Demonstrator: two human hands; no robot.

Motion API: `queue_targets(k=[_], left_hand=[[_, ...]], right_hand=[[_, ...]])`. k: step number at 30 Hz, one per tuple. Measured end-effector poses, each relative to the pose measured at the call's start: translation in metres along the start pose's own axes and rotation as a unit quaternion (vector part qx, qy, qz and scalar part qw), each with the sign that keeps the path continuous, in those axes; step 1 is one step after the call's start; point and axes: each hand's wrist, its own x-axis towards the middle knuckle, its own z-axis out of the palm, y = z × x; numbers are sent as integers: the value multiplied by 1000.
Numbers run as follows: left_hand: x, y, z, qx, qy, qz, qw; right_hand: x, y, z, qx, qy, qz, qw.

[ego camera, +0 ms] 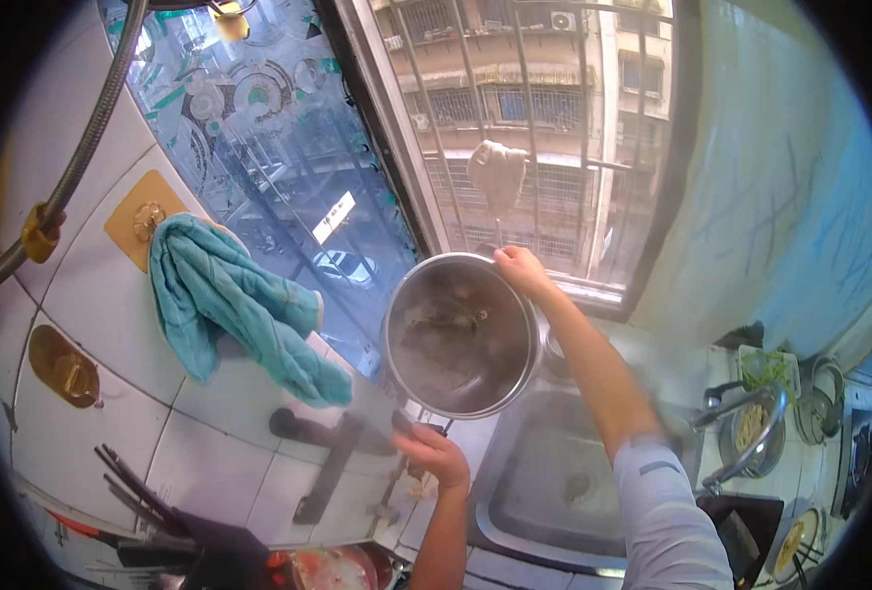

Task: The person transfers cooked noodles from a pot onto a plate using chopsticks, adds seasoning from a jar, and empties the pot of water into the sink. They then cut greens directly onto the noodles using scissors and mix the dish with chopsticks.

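A round stainless steel pot (459, 335) is held up beyond the sink, tilted so its inside faces me. Small dark bits and a greenish scrap lie in its bottom; whether it holds liquid I cannot tell. My right hand (520, 271) grips the far side at the rim, by a dark handle. On the near side, my left hand (436, 453) closes around the other dark handle (404, 422). Hazy steam blurs the area around the pot. A metal sink basin (554, 472) lies below and to the right, its drain visible.
A teal towel (240, 302) hangs on the tiled wall beside a knife (347, 431) on a dark rack. An open barred window (532, 110) lies beyond. Right are a faucet (753, 435), a bowl of food (749, 431) and greens (768, 369). A knife block (207, 546) stands lower left.
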Motion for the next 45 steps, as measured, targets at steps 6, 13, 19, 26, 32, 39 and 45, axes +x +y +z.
queue_targets(k=[6, 13, 19, 26, 32, 39, 45], left_hand=[[-3, -37, 54, 85, 46, -3, 995], [-5, -71, 82, 28, 99, -95, 990], [-7, -78, 88, -25, 81, -208, 974], [-4, -87, 68, -66, 25, -268, 961], [-52, -25, 17, -129, -115, -351, 920], [-127, 31, -121, -183, -450, -272, 831], [-175, 13, -211, -131, -787, -332, 503]], right_hand=[[79, 36, 51, 108, -72, 6, 992], [88, 42, 90, 106, -136, 45, 984], [95, 64, 114, 136, -134, 1, 982], [55, 54, 126, 198, 73, -2, 977], [-158, 39, 46, 449, 253, 33, 856], [-490, 70, -16, 199, 58, 308, 929], [-649, 113, -106, -105, -257, 293, 915]])
